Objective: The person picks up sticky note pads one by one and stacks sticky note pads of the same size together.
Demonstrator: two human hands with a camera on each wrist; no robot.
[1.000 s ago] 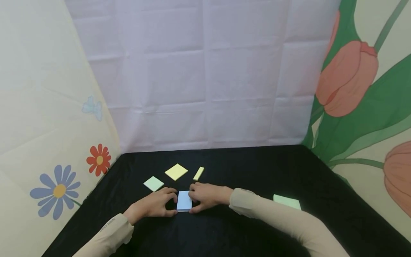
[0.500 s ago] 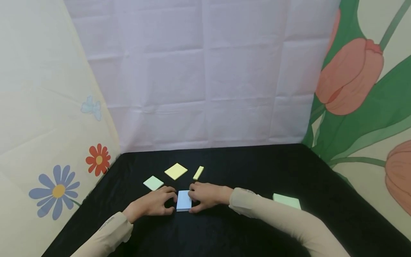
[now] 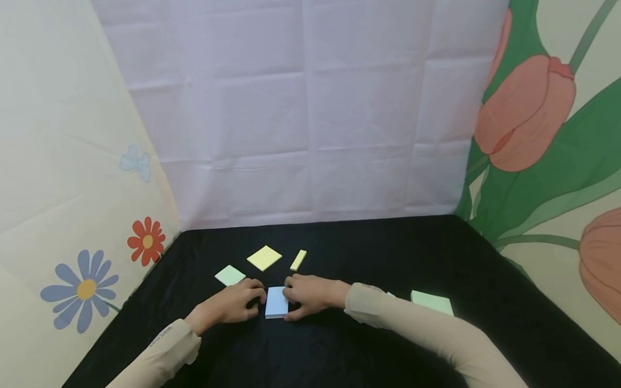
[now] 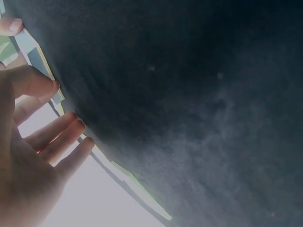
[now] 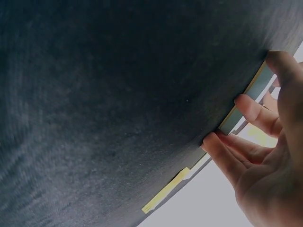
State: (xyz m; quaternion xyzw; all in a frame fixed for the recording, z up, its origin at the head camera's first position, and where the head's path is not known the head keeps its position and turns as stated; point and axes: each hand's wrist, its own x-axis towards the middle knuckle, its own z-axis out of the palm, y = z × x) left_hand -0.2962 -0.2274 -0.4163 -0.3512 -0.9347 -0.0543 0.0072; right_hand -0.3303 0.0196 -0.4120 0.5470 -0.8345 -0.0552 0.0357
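One light-blue sticky-note pad lies flat on the black-covered tabletop; the right hand has its grip curled about the pad's right side, while the left hand, loosely curled just beside the opposite edge, holds nothing.

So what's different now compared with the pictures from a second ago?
The left hand has drawn its thumb leftward, away from the near-left corner of the blue pad. The right hand stays at the pad's right side; the yellow square, yellow strip and blue pad look unmoved.
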